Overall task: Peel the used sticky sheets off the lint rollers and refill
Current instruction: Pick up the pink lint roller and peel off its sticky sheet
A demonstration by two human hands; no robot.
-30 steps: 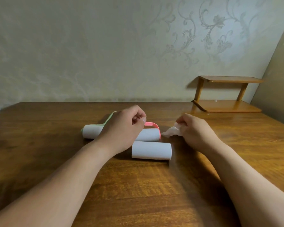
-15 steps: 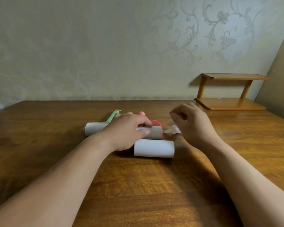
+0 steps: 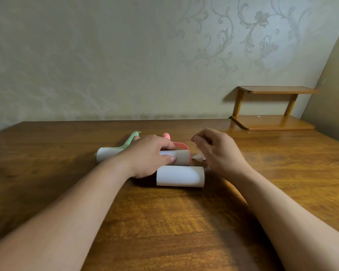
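Two lint rollers lie side by side on the wooden table. The pink-handled roller shows a brownish bare end, and my left hand grips its roll from above. The green-handled roller lies to its left, partly behind my left wrist. A loose white refill roll rests just in front of them. A crumpled peeled sheet lies on the table under my right hand, whose fingers are curled and hold nothing that I can see.
A small two-tier wooden shelf stands at the back right against the wall. A beige panel closes off the right side.
My left hand has come down and gripped the pink-handled roller. My right hand has let go of the crumpled sheet and lifted off it.
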